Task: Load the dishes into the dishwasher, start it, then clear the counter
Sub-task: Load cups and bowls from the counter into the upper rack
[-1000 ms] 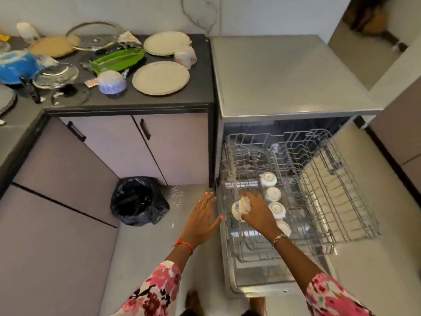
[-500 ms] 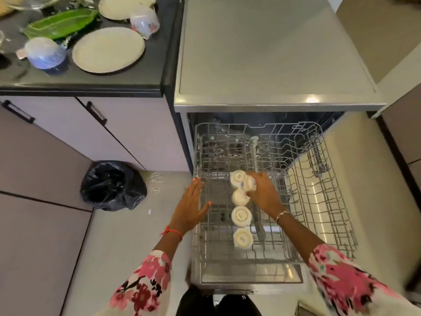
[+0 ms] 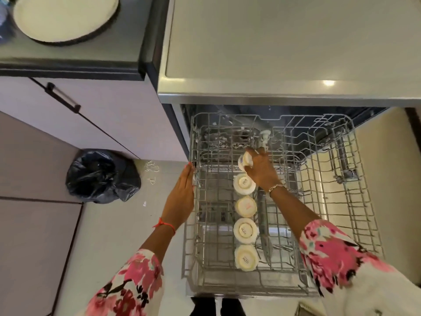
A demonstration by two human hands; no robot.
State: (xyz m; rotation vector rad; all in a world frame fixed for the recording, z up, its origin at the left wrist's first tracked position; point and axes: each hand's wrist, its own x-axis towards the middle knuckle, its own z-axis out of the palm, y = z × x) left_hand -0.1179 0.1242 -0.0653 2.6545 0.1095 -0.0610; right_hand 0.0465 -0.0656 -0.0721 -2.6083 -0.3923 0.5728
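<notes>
We see the right hand [image 3: 262, 172] curled round a small white cup [image 3: 245, 161], tipped on its side over the rack [image 3: 319, 224], just past the far end of a row [image 3: 245, 231] of four like cups. We take it this one is meant for the next slot in that line. Those four sit mouth-down, bases up, one behind another left of the rack's middle, a pose that lets them drain. The left hand [image 3: 182, 197] lies with straight fingers along the rack's left edge, gripping nothing; we judge it steadies the pulled-out rack while the other hand sets down. The rest of the rack holds nothing we can make out, and what lies below shows only dimly through the wires. The loading looks far from done — a plate [image 3: 66, 17] waits near the right end of the counter [image 3: 114, 53], beside the dishwasher [image 3: 273, 42]. A black bag [image 3: 100, 176] sits on the floor by the cabinets.
</notes>
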